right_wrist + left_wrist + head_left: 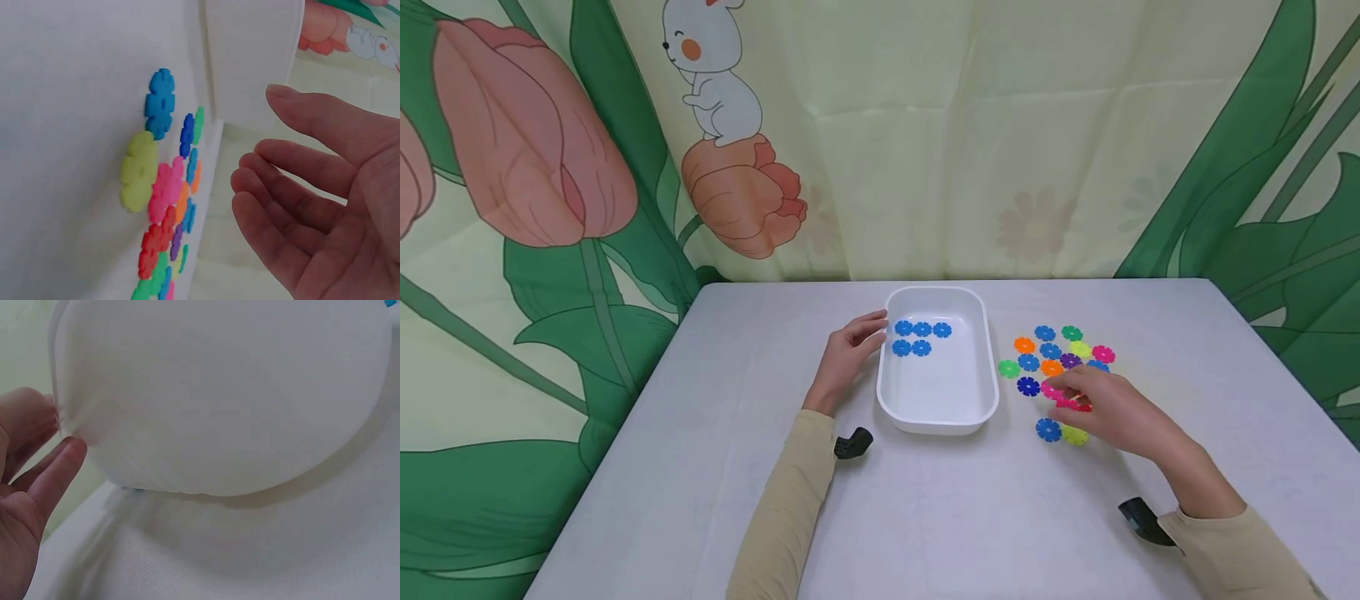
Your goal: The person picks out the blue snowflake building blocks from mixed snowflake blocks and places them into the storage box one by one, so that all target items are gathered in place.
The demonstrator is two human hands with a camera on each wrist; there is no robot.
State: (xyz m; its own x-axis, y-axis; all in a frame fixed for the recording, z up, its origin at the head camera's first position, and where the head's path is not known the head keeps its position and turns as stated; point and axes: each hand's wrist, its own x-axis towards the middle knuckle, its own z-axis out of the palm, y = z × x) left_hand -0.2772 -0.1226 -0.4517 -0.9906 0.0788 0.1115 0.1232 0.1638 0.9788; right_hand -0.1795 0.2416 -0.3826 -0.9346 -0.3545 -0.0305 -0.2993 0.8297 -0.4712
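Against the left side of a white rectangular tray (942, 392), my left hand (848, 354) rests with its fingertips touching the wall. In the left wrist view, the fingers (76, 450) meet the tray's pale outer side. Inside the tray, several blue flower-shaped discs (922, 329) lie in two rows at the upper left. My right hand (1112, 410) hovers over the loose flower discs (1028, 386) right of the tray, hiding some of them. The right wrist view shows its fingers loosely bent and apart from the thumb, with nothing between them.
The loose discs come in blue, green, orange, yellow, pink, purple and red. Nearest me lie a blue disc (1048, 430) and a yellow disc (1074, 435). A white cloth covers the table (700, 517), and a printed floral curtain (925, 167) hangs behind its far edge.
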